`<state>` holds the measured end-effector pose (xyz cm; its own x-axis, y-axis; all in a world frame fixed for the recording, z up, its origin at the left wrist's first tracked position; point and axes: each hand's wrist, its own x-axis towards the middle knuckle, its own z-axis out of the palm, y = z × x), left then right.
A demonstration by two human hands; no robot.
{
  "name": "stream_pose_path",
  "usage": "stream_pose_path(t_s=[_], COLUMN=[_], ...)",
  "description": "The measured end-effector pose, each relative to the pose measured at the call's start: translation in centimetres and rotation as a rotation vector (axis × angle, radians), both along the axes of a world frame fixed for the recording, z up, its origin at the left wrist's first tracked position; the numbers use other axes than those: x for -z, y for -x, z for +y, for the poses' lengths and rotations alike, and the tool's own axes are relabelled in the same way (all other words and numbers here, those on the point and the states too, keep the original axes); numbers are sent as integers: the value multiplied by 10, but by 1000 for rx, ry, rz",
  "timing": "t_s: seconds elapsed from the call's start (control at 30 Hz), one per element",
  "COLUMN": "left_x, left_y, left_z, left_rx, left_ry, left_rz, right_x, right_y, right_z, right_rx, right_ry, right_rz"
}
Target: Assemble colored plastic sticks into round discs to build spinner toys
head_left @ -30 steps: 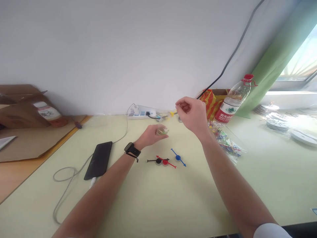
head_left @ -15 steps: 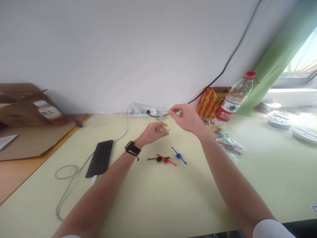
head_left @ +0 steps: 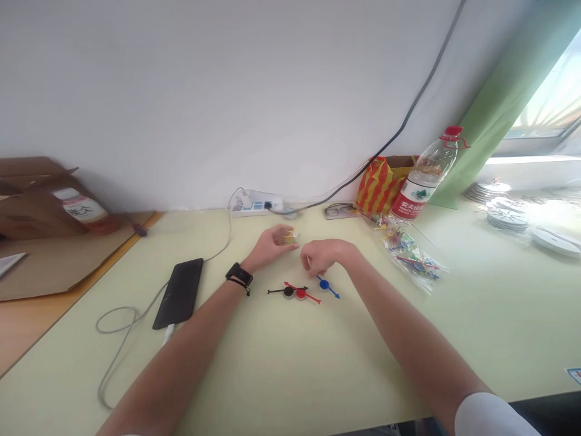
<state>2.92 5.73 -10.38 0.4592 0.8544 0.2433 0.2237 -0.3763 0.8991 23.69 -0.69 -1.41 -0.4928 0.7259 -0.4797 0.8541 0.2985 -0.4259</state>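
My left hand [head_left: 271,245] is curled around a small yellow piece in clear plastic [head_left: 291,236], just above the table. Close by on the right, my right hand [head_left: 321,255] has its fingers bent down and closed; what they hold, if anything, is hidden. Its fingertips are at the tail of a blue arrow spinner [head_left: 324,284], and I cannot tell whether they touch it. Nearer to me lie a black arrow spinner [head_left: 288,292] and a red arrow spinner [head_left: 301,293], side by side with their arrows overlapping.
A phone [head_left: 179,293] with a cable lies at the left. Behind my hands are a power strip [head_left: 254,204] and eyeglasses [head_left: 339,210]. To the right stand a large bottle [head_left: 420,181] and a striped bag [head_left: 379,186], with packets of coloured spinners [head_left: 415,257] and stacked white discs [head_left: 506,215].
My right hand has come down and toward me from near the power strip to the blue spinner. Clear plastic by its fingers no longer shows. My left hand still holds the yellow piece.
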Motion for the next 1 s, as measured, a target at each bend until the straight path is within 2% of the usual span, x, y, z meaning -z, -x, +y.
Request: stream_pose_path(t_s=[0.1,0.23,0.3,0.43,0.57,0.73,0.87,1.0], left_x=[4,5,6,9,12,9,6,7], left_y=[-3,-6,-8,-9,-7,-8,-9,-8], left_z=[-2,-5,-6,-6,-4,-7,-9,-8], left_rx=[-3,-21,-27,-29,-33,-14,-4,19], left_ry=[-21,-20,-6,3,-5,2,-3,-10], left_rz=[36,-6,-19,-46,-48,-47,-34,-31], right_x=[6,-10,-25,-53,-64,-56,-48,-47], right_y=[3,-20,-35,-53,-56,-54,-46,-34], right_z=[5,8,5,-5,-11,-2,3,1], right_rx=[-38,-6,73,281,473,565,547,524], right_ry=[9,-8,-79,-335,-529,-548,-500,-468], right_rz=[24,301,480,856,1163,1196,1128,1070])
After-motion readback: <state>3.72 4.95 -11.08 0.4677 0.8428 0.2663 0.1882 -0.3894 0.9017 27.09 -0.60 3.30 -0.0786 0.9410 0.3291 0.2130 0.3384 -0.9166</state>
